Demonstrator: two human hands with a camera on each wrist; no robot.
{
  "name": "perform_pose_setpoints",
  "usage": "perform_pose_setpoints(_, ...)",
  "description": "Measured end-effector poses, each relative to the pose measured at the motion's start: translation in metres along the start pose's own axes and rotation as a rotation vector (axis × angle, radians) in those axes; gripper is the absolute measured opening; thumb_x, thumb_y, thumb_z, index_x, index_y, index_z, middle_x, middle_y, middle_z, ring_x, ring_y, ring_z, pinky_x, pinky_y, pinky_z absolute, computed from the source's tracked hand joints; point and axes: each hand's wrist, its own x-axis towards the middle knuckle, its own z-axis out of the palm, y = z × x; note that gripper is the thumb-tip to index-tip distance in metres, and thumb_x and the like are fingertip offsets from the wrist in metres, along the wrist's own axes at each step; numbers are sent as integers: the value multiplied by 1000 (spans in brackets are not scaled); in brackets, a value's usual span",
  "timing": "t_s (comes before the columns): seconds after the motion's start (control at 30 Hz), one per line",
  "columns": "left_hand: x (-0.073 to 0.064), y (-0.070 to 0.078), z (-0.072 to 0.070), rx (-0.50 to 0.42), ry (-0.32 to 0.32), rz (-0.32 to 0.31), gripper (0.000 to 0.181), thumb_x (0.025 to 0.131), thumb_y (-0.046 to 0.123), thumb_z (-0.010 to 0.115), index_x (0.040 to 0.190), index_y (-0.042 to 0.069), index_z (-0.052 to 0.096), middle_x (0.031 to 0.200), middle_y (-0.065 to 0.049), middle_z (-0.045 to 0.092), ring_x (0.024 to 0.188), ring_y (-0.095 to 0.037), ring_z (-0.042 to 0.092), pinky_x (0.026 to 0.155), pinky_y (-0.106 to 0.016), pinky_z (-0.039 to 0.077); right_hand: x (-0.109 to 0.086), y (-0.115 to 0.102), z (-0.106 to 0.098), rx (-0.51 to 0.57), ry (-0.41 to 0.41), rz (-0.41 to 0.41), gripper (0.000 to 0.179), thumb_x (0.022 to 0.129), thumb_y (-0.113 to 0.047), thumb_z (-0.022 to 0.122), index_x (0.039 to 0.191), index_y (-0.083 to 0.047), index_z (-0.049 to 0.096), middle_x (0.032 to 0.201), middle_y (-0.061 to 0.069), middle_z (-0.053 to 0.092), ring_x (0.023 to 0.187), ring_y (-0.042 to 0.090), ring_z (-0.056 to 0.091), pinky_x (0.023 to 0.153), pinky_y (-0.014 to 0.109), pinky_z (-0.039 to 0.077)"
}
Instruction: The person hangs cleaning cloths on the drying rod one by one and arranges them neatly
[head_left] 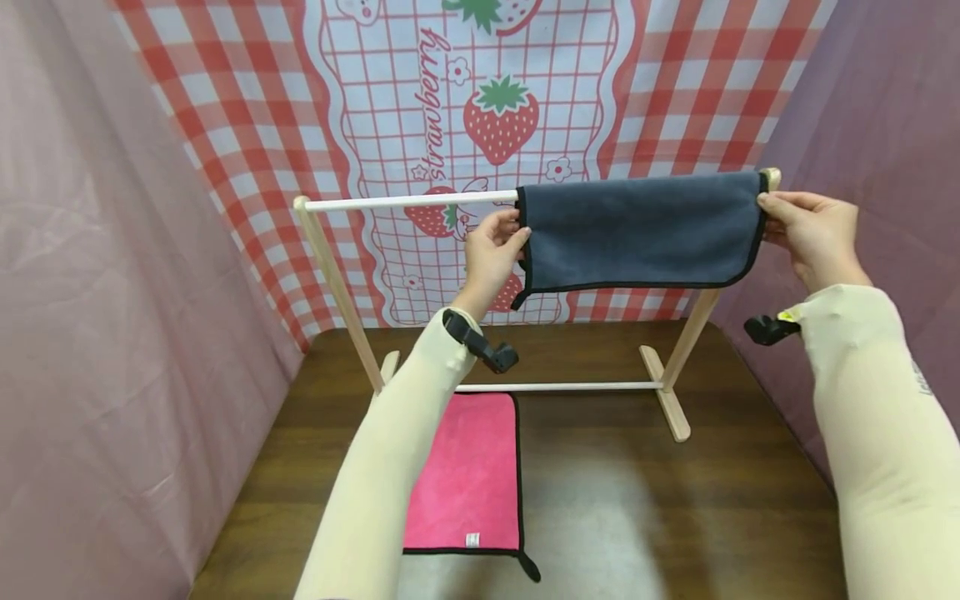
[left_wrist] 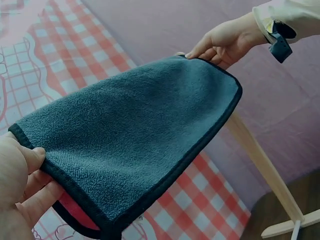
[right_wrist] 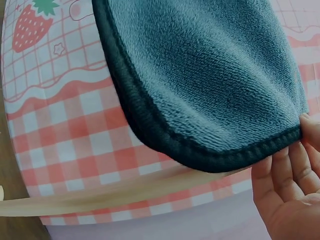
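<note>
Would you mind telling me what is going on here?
A person's left hand and right hand pinch the side edges of a dark blue-grey cloth with black trim, which hangs over the right half of the white top bar of a pale wooden rack. A pink, black-edged cloth lies on the brown wooden table below.

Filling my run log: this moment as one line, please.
gray cloth: over top bar; left hand: pinches left edge; right hand: pinches right edge; pink cloth: on table
</note>
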Motion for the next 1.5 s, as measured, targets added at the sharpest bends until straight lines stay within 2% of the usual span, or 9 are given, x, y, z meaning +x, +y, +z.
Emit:
perform_pose_setpoints(0.27,-3,-4,1,23,-5,5,29,91,-2,69,120,-5,66,107,-20,69,88,-22,68,71,-27,59,-1,4,-5,7,7,33,3,79,-8,82,82,-9,81,67,3,72,54,14,68,51,24,57)
perform_pose_setpoints(0.53,-6,-11,-3,-7,-20,27,28,90,-5,68,117,-10,65,105,-25,69,87,-23,68,73,-27,59,-1,7,-5,20,-32,50,4,84,-8,78,80,-7,80,66,5,72,54,15,68,52,25,57)
perform_pose_setpoints(0.8,-14,-26,-10,-24,-50,29,28,90,-6,68,117,-11,65,106,-26,69,91,-29,69,78,-32,59,-8,19,-14,-8,-61,63,4,83,-10,79,82,-6,80,67,6,72,55,16,69,54,26,58)
perform_pose_setpoints(0.9,-18,-35,-13,-8,-42,32,28,89,-7,69,116,-11,66,105,-26,70,92,-28,70,78,-28,58,-11,26,-20,-19,-75,61,4,84,-11,78,83,-7,80,69,5,73,57,15,70,55,25,58)
perform_pose_setpoints(1.07,-31,-57,-25,26,-26,-11,28,88,-5,70,116,-10,67,104,-24,71,90,-23,70,76,-21,55,-16,46,-35,-30,-116,76,5,87,-11,75,86,-9,80,73,3,74,63,13,71,58,25,59)
perform_pose_setpoints(1.37,-67,-108,-49,-50,15,-178,30,89,-10,66,119,-12,63,106,-29,68,88,-21,70,75,-29,60,-30,103,-60,-96,-186,134,16,96,-11,66,86,-15,79,77,-2,74,67,9,71,59,22,58)
perform_pose_setpoints(1.5,-82,-127,-60,-40,33,-202,30,88,-10,66,118,-13,63,104,-31,68,84,-18,69,75,-31,60,-40,129,-65,-72,-225,161,17,97,-9,63,89,-14,78,78,1,74,69,11,71,61,23,59)
